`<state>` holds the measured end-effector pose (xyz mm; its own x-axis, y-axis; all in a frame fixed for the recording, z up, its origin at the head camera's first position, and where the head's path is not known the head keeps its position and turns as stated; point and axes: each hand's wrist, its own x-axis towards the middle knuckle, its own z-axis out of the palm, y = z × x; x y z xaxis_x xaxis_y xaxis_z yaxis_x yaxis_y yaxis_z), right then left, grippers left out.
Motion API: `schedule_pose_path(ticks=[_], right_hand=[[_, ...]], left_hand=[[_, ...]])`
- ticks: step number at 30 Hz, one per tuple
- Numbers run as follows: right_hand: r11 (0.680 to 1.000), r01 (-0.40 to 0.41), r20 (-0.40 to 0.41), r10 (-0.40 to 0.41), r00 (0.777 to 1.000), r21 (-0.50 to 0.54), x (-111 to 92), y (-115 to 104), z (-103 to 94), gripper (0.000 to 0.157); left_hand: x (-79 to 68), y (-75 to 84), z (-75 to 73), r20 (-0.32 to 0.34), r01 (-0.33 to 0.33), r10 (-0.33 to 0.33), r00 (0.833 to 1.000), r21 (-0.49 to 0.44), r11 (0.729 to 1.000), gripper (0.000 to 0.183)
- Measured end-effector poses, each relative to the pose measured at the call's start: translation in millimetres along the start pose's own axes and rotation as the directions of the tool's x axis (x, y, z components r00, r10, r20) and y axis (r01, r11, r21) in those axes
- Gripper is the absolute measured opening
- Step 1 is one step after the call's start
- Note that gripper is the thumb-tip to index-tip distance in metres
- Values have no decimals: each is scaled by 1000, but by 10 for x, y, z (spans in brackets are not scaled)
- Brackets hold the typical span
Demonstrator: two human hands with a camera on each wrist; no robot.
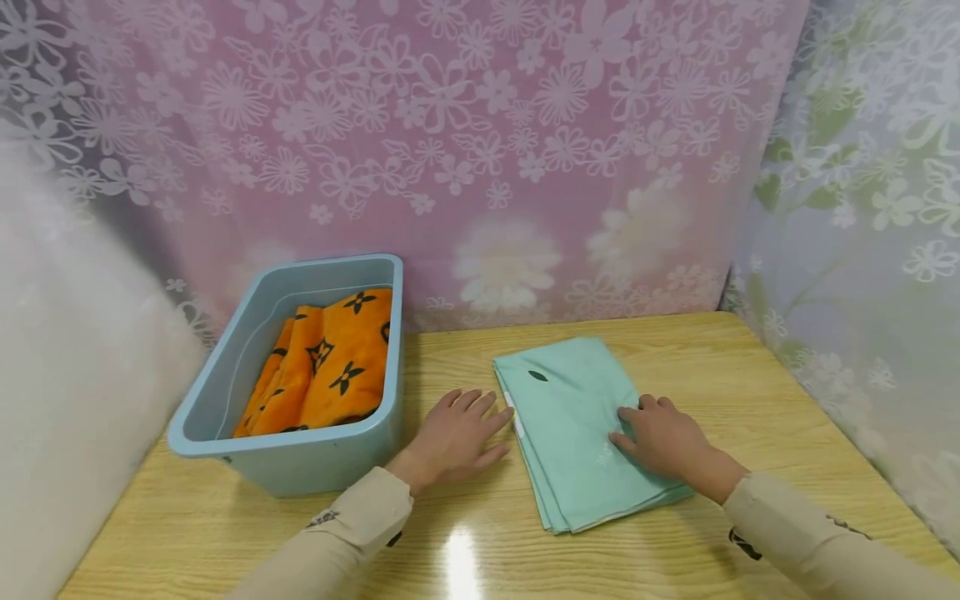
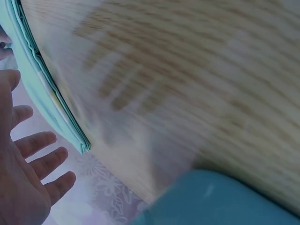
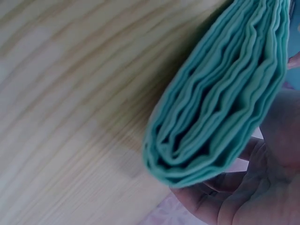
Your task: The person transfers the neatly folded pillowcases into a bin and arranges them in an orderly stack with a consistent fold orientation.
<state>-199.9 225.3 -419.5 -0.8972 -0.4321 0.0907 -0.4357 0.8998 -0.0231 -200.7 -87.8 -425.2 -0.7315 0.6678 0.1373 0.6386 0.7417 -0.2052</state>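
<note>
A mint-green folded cloth [image 1: 570, 433] with a dark leaf print lies flat on the wooden table. Its stacked layers [image 3: 220, 98] show at the folded side in the right wrist view. My right hand [image 1: 667, 442] grips the cloth's right edge, thumb on top and fingers [image 3: 201, 201] curled at the fold. Just off the left edge of the cloth, my left hand [image 1: 461, 437] hovers palm down over the table. Its fingers [image 2: 49, 161] are spread and hold nothing.
On the left stands a light blue plastic bin [image 1: 285, 454] with an orange plush blanket [image 1: 330, 367] bearing dark motifs inside it. Floral curtains [image 1: 487, 167] hang behind and at both sides of the table [image 1: 480, 558]. The left forearm passes close to the bin's front corner.
</note>
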Motion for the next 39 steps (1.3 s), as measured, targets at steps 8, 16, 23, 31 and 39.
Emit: schedule_pose_path(ticks=[8, 16, 23, 31, 39], right_hand=[[1000, 18, -11, -18, 1000, 2, 19, -184, 18, 43], [999, 3, 13, -3, 1000, 33, 17, -341, 37, 48], [968, -89, 186, 45, 982, 234, 88, -235, -75, 65], [806, -201, 307, 25, 951, 556, 171, 108, -220, 75], [568, -369, 427, 34, 904, 736, 248, 317, -292, 70]], left_hand=[[-76, -52, 36, -47, 12, -10, 999, 40, 999, 47], [-137, -83, 66, -70, 26, -22, 997, 47, 999, 48], [-177, -63, 23, 1, 190, -194, 981, -219, 957, 49], [-158, -31, -74, 89, 347, -381, 920, -633, 692, 50], [-162, -69, -104, 365, 493, -468, 805, -850, 185, 52]])
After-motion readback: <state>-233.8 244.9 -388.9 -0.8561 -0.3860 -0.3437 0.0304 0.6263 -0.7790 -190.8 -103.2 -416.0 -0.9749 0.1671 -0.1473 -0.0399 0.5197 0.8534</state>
